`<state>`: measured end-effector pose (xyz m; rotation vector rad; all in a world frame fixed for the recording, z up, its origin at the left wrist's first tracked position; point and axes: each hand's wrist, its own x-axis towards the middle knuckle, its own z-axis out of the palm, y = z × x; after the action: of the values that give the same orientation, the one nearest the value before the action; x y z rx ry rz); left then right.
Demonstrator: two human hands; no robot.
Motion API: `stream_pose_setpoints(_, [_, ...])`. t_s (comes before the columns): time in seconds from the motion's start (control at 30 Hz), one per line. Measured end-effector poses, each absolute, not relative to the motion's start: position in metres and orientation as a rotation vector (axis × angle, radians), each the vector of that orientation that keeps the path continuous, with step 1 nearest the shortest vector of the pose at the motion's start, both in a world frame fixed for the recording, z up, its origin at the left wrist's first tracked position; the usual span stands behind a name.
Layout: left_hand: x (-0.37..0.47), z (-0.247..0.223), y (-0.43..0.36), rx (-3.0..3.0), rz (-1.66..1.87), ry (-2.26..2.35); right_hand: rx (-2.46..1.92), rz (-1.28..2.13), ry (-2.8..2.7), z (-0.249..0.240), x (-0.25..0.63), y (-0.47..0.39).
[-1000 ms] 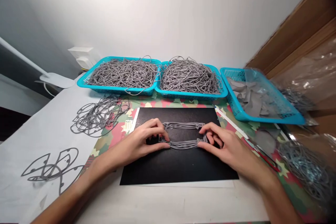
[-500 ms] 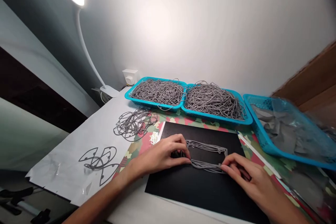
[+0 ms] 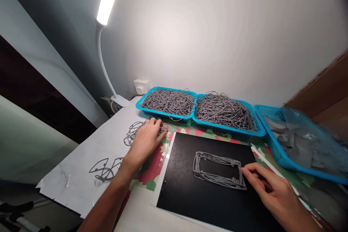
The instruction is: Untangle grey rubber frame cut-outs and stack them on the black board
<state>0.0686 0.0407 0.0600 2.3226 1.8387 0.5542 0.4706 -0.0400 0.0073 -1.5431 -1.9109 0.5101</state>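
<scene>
My left hand reaches over a tangled pile of thin grey rubber gaskets at the left, its thumb spread from the fingers; its fingertips are partly hidden among the loops. On a black board lies a stack of thin grey rectangular gaskets, roughly lined up, with small round tabs at the corners. My right hand is at the stack's right end, thumb and forefinger pinched on its short side.
Two blue baskets heaped with grey gaskets stand along the wall. A third blue basket at right holds grey pieces and clear plastic. Some loose gaskets lie on the white sheet. A lamp shines at left.
My left hand has let go of the gasket stack's left end and moved left and away to the tangled pile. My right hand stays at the stack's right end. The view has shifted slightly.
</scene>
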Motion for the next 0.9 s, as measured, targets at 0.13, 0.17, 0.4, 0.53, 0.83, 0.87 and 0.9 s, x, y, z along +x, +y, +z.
stream_pose_setpoints(0.13, [0.056,0.058,0.043,2.267,0.448,2.074,-1.531,0.457,-1.871,0.012,0.464,-0.038])
stream_pose_setpoints(0.17, [0.057,0.057,0.042,2.264,0.434,2.091,-1.526,0.467,-1.883,0.012,0.464,-0.038])
stream_pose_setpoints(0.4, [0.060,0.072,0.036,2.182,0.538,2.212,-1.561,0.451,-1.906,0.018,0.462,-0.042])
stream_pose_setpoints(0.53, [0.054,0.094,0.037,2.057,0.717,2.341,-1.569,0.388,-1.927,0.020,0.462,-0.043])
stream_pose_setpoints(0.83, [0.042,0.126,0.039,2.052,1.005,2.302,-1.554,0.248,-2.001,0.020,0.465,-0.042])
stream_pose_setpoints(0.87, [0.041,0.125,0.038,2.062,1.014,2.280,-1.553,0.243,-1.999,0.021,0.464,-0.042])
stream_pose_setpoints(0.9, [0.041,0.124,0.037,2.064,1.038,2.253,-1.554,0.243,-1.995,0.021,0.464,-0.043])
